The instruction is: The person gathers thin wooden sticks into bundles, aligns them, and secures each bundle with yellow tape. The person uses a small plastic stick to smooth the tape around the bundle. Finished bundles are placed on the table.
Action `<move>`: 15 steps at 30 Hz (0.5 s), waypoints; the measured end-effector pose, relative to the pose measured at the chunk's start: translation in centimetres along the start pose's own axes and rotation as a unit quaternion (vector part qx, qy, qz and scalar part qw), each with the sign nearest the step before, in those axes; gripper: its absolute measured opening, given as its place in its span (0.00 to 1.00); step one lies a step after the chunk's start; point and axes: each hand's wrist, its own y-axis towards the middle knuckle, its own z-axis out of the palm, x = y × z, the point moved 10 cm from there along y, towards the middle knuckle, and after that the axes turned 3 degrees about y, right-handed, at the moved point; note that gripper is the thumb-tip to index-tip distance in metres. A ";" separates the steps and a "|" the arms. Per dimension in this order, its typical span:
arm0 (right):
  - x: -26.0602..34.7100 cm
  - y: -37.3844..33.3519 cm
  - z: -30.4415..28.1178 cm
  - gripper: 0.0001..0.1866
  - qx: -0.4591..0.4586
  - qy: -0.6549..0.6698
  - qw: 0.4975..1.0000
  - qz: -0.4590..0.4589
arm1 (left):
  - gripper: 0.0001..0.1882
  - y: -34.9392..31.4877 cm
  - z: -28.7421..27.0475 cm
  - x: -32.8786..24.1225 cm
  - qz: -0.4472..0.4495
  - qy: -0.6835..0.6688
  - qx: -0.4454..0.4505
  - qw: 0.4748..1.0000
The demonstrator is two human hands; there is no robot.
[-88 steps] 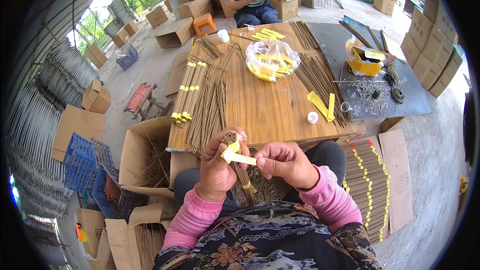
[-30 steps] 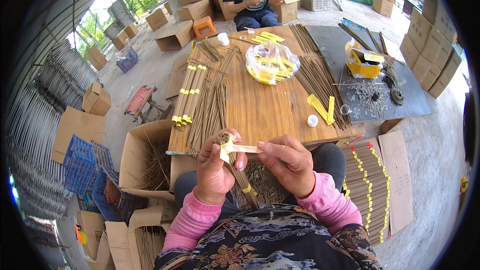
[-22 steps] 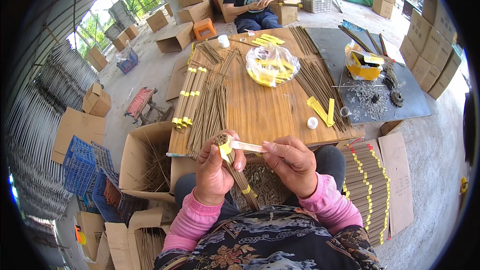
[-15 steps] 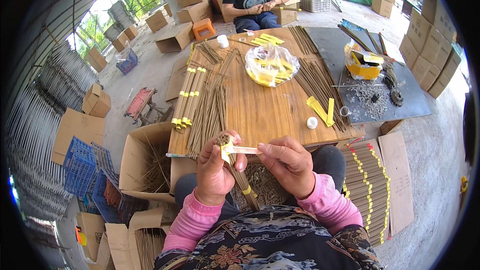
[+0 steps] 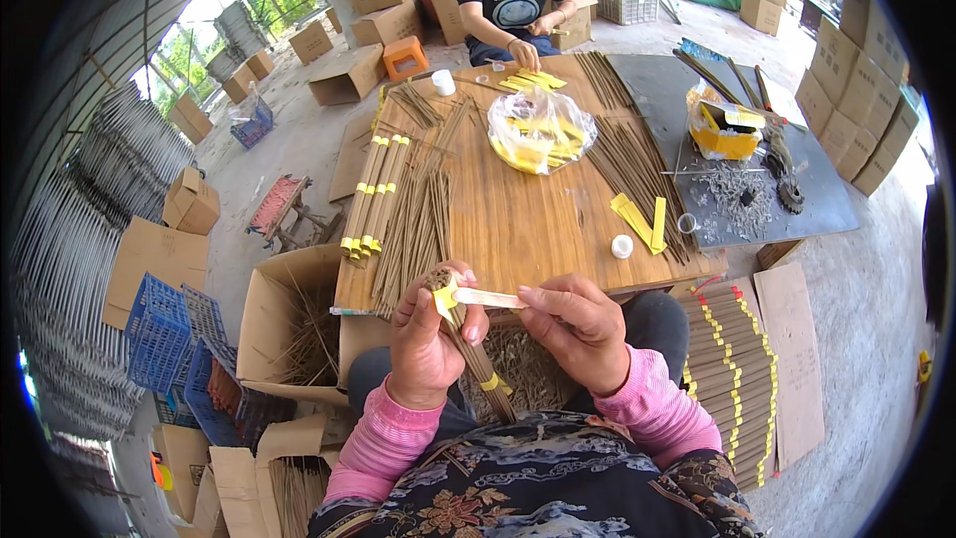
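My left hand (image 5: pixel 420 354) is closed round a bundle of thin brown incense sticks (image 5: pixel 476 363), tilted, its upper end poking out above the fingers. A yellow paper strip (image 5: pixel 444 301) lies against the bundle near that end; a second yellow band (image 5: pixel 492 382) wraps it lower down. Pinched in the fingertips of my right hand (image 5: pixel 580 331) is a flat pale stick (image 5: pixel 492 299), whose far tip meets the yellow strip. Past my hands, a small white jar (image 5: pixel 622 246) stands beside loose yellow strips (image 5: pixel 658 224) on the wooden table (image 5: pixel 508 224).
Banded bundles (image 5: pixel 373 189) and loose sticks (image 5: pixel 418 239) cover the table's left. A plastic bag of yellow strips (image 5: pixel 541 132) sits mid-table. Across it, a co-worker's hand (image 5: pixel 525 55) touches more strips. A carton (image 5: pixel 264 334) stands left; stacked banded bundles (image 5: pixel 732 379) lie right.
The flat stick has shifted slightly and shows its broad pale face, its tip still at the yellow strip. Across the table, the co-worker has leaned forward and reached one hand to the yellow strips.
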 end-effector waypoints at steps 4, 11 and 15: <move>0.2 0.0 0.2 0.14 0.013 -0.011 1.000 -0.025 | 0.18 0.1 -0.1 0.3 -0.005 0.004 -0.005 1.000; -1.1 -0.4 -1.9 0.12 -0.021 -0.060 0.998 -0.018 | 0.17 0.4 -0.5 0.2 0.012 0.043 -0.014 0.999; -9.4 -2.0 -8.5 0.09 -0.133 -0.141 0.966 0.172 | 0.18 1.0 -1.0 -1.1 0.058 0.120 -0.033 0.991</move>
